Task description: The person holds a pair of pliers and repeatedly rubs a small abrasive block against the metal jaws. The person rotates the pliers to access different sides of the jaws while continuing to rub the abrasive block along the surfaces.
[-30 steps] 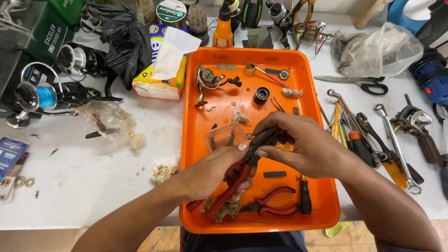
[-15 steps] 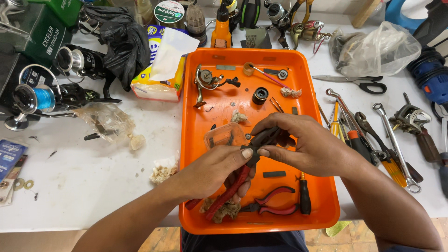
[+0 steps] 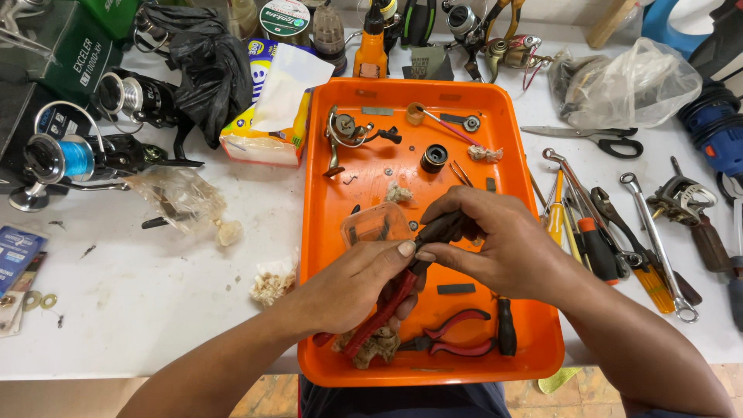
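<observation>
1. Closest to the person, at the front of the orange tray, lies a small pair of red-handled pliers. A black-handled screwdriver lies just beside it. A crumpled bit of tissue sits there too.
2. The left hand is over the front part of the tray. Its fingers are closed around the red handles of a second tool, the red pliers. The thumb is stretched out on top.
3. The right hand is right next to it, and the two thumbs touch. Its fingers are curled and pinch a dark part at the top end of the red pliers. What that dark part is cannot be told.
4. Just behind the left hand sits a small clear plastic box on the tray.
5. Further back on the tray are a black ring, a metal reel part and some small screws.
6. To the right of the tray, on the white table, lie spanners, screwdrivers and scissors.
7. To the left lie a fishing reel with blue line, a clear plastic bag and a yellow tissue box.
8. At the very back are more reels, black gloves and a clear bag.
</observation>
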